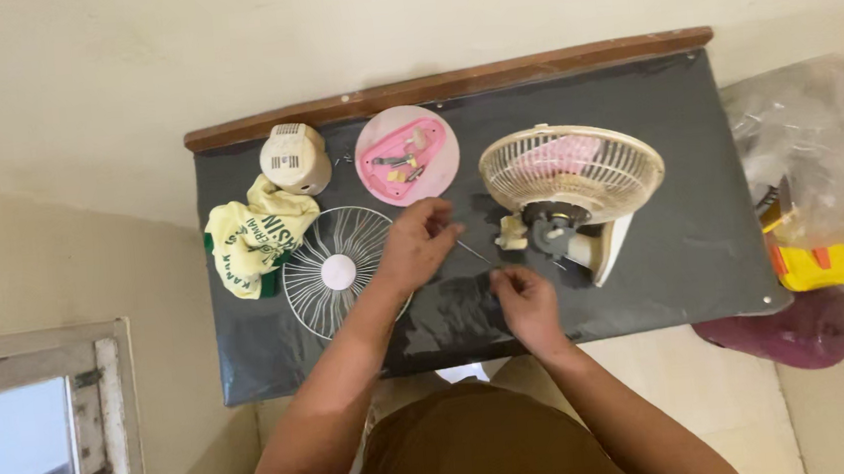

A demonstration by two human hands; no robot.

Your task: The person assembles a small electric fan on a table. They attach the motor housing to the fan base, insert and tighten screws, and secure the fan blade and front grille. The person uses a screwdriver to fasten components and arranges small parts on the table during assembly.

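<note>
Your brown-clad lap sits closest to the lens, both forearms reaching up over the near edge of a table (pixel 664 248) covered in dark sheeting. Your left hand (pixel 416 244) hovers just left of the partly dismantled cream fan (pixel 573 180), fingers pinched around the upper end of a thin screwdriver (pixel 473 253); your right hand (pixel 525 299), below and left of the fan's motor, is closed around something small at the tool's lower tip, too tiny to make out. A detached wire fan guard (pixel 330 274) lies flat further left of the fan, partly under your left wrist. Beyond it rest a yellow printed cloth (pixel 252 242) and a cream motor cover (pixel 293 159). A pink round plate (pixel 406 155) holding small parts sits just left of the fan's grille.
</note>
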